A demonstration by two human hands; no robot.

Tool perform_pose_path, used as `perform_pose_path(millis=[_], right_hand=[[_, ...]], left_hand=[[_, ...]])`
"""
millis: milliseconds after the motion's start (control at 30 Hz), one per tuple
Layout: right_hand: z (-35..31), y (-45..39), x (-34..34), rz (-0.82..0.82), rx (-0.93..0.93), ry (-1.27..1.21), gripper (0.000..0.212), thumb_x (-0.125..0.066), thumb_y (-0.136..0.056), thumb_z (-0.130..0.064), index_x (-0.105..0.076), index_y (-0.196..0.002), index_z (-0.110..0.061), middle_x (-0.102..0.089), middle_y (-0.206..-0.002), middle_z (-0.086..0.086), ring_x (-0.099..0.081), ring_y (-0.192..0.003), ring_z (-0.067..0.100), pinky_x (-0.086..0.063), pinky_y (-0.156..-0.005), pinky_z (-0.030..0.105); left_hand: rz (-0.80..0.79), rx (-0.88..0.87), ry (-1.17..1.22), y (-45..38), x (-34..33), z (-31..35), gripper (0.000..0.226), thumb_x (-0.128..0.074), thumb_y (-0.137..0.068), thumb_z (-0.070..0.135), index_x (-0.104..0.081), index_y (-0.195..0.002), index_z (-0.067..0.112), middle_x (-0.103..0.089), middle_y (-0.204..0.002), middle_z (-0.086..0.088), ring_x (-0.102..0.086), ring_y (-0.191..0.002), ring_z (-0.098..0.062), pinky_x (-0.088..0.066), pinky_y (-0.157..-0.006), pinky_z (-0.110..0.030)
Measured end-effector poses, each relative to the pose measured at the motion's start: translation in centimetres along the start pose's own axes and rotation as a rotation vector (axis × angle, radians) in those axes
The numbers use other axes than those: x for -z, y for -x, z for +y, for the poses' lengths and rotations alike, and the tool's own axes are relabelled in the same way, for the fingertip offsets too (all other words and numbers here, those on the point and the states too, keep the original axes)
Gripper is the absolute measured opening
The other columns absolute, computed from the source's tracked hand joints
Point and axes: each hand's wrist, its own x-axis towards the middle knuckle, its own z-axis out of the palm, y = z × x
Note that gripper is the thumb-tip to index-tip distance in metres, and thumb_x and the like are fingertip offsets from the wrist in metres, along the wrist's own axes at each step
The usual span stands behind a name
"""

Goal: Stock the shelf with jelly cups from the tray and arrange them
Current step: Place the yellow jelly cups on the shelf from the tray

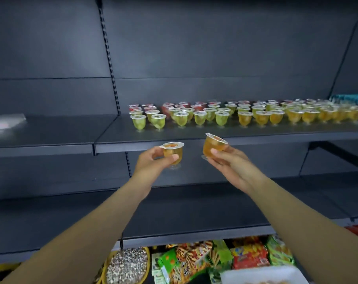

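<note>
Both hands are raised just below the shelf (215, 138) edge, each gripping one orange jelly cup: the left hand (151, 160) holds an upright cup (172, 152), the right hand (229, 160) a tilted cup (214, 145). Rows of cups (235, 114) stand on the shelf beyond.

Dark grey metal shelf (194, 138) carries upright jelly cups (221, 115) in rows, red at back left, green at front left and centre, orange toward the right, with a teal packet (350, 99) at its far right end.
</note>
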Motion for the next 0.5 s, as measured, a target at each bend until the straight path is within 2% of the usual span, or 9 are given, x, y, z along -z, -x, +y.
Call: perform_pose_path(millis=[67, 133, 200, 267, 333, 400, 500], right_hand=[[-0.1, -2.4, -3.1, 0.021, 0.028, 0.115, 0.032, -0.064, -0.084, 0.003, -0.055, -0.113, -0.005, -0.064, -0.115, 0.008, -0.066, -0.101, 0.020, -0.048, -0.094, 0.030], [0.2, -5.3, -5.7, 0.071, 0.060, 0.259, 0.036, -0.069, -0.082, 0.000, -0.054, -0.113, -0.008, -0.064, -0.112, 0.004, -0.064, -0.102, 0.017, -0.046, -0.098, 0.030], [1.0, -8.4, -7.3, 0.129, 0.094, 0.416, 0.039, -0.074, -0.078, -0.007, -0.058, -0.112, -0.014, -0.066, -0.111, 0.000, -0.062, -0.105, 0.016, -0.044, -0.095, 0.031], [1.7, -11.0, -8.4, 0.163, 0.125, 0.514, 0.035, -0.076, -0.077, -0.010, -0.060, -0.107, -0.018, -0.067, -0.110, -0.002, -0.061, -0.102, 0.014, -0.042, -0.086, 0.026], [2.7, -13.4, -9.0, 0.158, 0.139, 0.554, 0.032, -0.075, -0.078, -0.009, -0.061, -0.105, -0.019, -0.067, -0.108, -0.002, -0.061, -0.099, 0.012, -0.041, -0.079, 0.021], [3.6, -15.4, -9.3, 0.148, 0.145, 0.610, 0.031, -0.075, -0.078, -0.008, -0.062, -0.105, -0.017, -0.068, -0.109, 0.000, -0.062, -0.101, 0.015, -0.043, -0.082, 0.022], [4.8, -17.5, -9.4, 0.139, 0.154, 0.694, 0.026, -0.074, -0.080, -0.008, -0.062, -0.102, -0.016, -0.068, -0.108, 0.002, -0.062, -0.101, 0.017, -0.045, -0.087, 0.026]], left_hand=[[0.058, -0.032, 0.006, -1.3, 2.1, 0.8, 0.016, -0.075, -0.079, 0.017, -0.065, -0.090, 0.018, -0.065, -0.095, 0.009, -0.061, -0.092, -0.008, -0.044, -0.078, -0.019], [0.139, -0.055, 0.015, -3.5, 3.7, 1.1, 0.019, -0.074, -0.079, 0.019, -0.064, -0.095, 0.015, -0.062, -0.093, 0.011, -0.056, -0.087, -0.003, -0.039, -0.070, -0.017], [0.211, -0.058, 0.020, -6.0, 4.9, 1.2, 0.022, -0.074, -0.080, 0.018, -0.062, -0.098, 0.016, -0.059, -0.089, 0.012, -0.054, -0.081, -0.001, -0.037, -0.073, -0.021], [0.254, -0.050, -0.003, -8.8, 5.5, 1.0, 0.022, -0.073, -0.081, 0.015, -0.061, -0.099, 0.016, -0.059, -0.085, 0.011, -0.055, -0.075, -0.002, -0.038, -0.076, -0.025], [0.267, -0.035, -0.048, -11.3, 5.8, 0.8, 0.023, -0.073, -0.080, 0.014, -0.061, -0.101, 0.014, -0.061, -0.085, 0.009, -0.059, -0.075, -0.006, -0.040, -0.070, -0.022], [0.262, -0.025, -0.096, -13.5, 5.9, 0.3, 0.022, -0.073, -0.081, 0.014, -0.060, -0.098, 0.014, -0.061, -0.087, 0.007, -0.059, -0.075, -0.009, -0.042, -0.068, -0.020], [0.249, -0.004, -0.169, -15.9, 6.1, -0.9, 0.023, -0.075, -0.079, 0.018, -0.061, -0.098, 0.016, -0.062, -0.098, 0.002, -0.056, -0.092, -0.017, -0.041, -0.081, -0.026]])
